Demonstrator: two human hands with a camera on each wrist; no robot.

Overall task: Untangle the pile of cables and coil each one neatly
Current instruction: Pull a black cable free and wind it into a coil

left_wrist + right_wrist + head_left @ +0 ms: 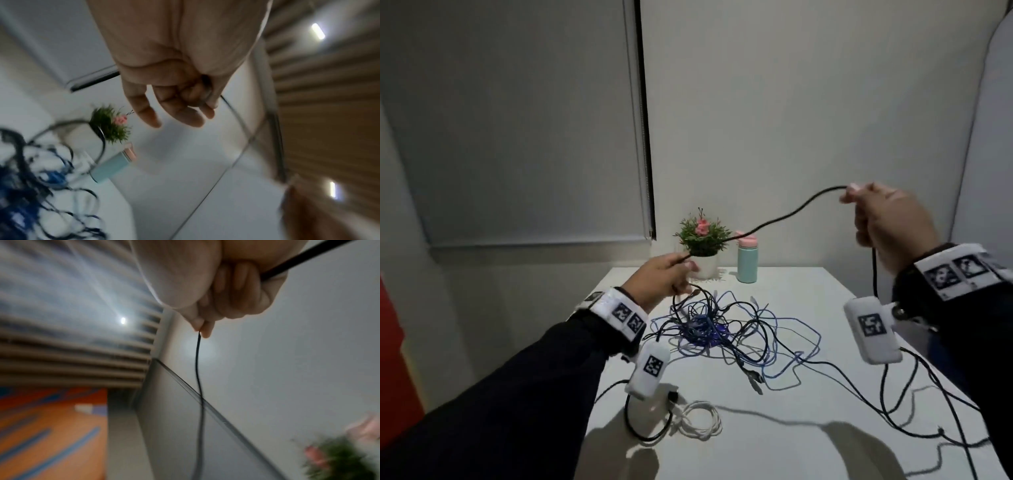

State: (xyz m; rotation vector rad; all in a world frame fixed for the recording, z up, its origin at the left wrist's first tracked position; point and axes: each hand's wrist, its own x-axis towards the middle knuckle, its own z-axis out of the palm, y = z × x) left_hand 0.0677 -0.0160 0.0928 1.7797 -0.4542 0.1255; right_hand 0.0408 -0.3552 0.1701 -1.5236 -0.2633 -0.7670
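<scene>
Black cable [784, 219] runs taut-to-slack through the air between two grips. Right hand [890, 222] is closed on it: thumb and forefinger pinch the strand at the upper end, the remaining fingers curl over the same cable, which then drops straight down below the grip. Left hand [664, 277] pinches the lower end of the span between thumb and forefinger; in the left wrist view the other fingers [144, 104] hang loose and extended.

Writing: none legible. Square black-and-white coded markers sit on both white wristbands and on both white wrist units; no brand is readable.

Count: one tangled pile [722, 329] of black and blue cables lies directly below and between the two grips; the strand count within cannot be told. One white cable [698, 419], coiled, lies nearer the person than the left grip, with a black loop just beside it. One potted plant [702, 240] with pink flowers and one teal bottle [747, 260] with a pink lid stand beyond the left grip, side by side.

White surface [808, 445] carries all items. Plain pale walls and a lowered grey blind enclose the room; slatted ceiling with lights appears in both wrist views, blurred.
</scene>
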